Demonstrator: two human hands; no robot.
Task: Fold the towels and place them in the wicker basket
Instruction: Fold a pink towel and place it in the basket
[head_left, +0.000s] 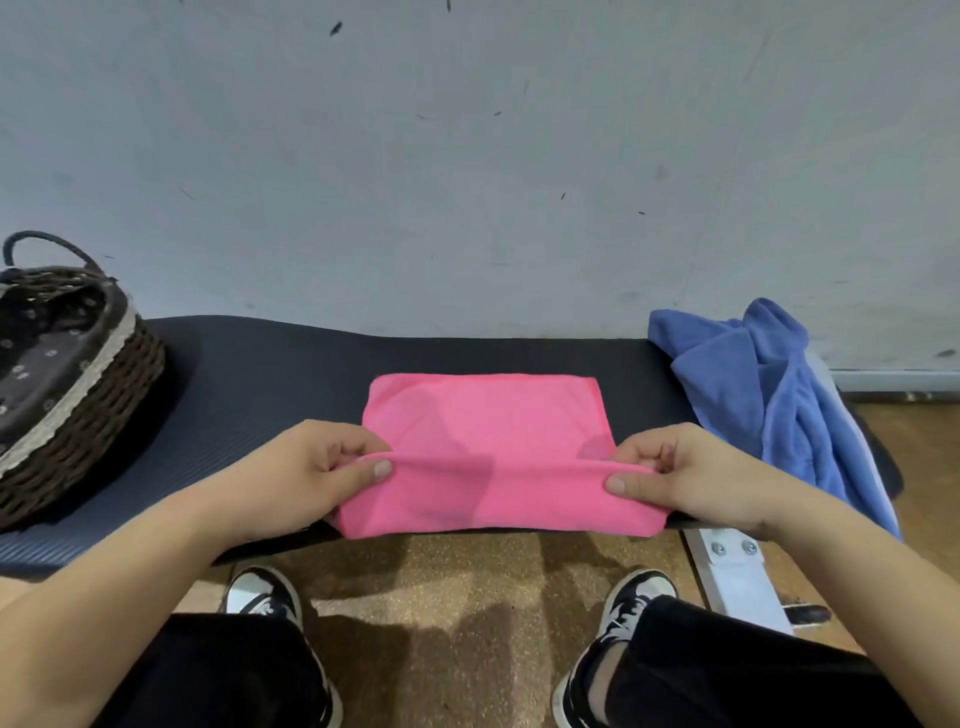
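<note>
Both grips closed on the pink towel (483, 415). The left grip (317, 462) pinches a raised ridge of cloth at its left side, thumb on the near side and fingers curled behind. The right grip (675, 467) does the same at the right side.

The towel lies mid-desk, its near hem at the desk's near edge, with the ridge running left to right between my grips. It looks mid-fold to me, not finished.

The wicker basket (88, 415) sits at the desk's left end, and no towel shows in the part I can see. The blue towel (737, 374) is crumpled at the right end and spills over the right edge, unfolded. It may be more than one piece; I can't tell. Left to do: finish pink, basket it, then blue.

- **Pink:** thin, limp, smooth nap, neat rectangle.
- **Blue:** plusher, lumpy heap.
- **Basket:** dark woven wicker, rounded, pale lace rim, flower-print lining, loop handle.
- **Desk top:** dark ribbed foam mat (260, 374).
</note>
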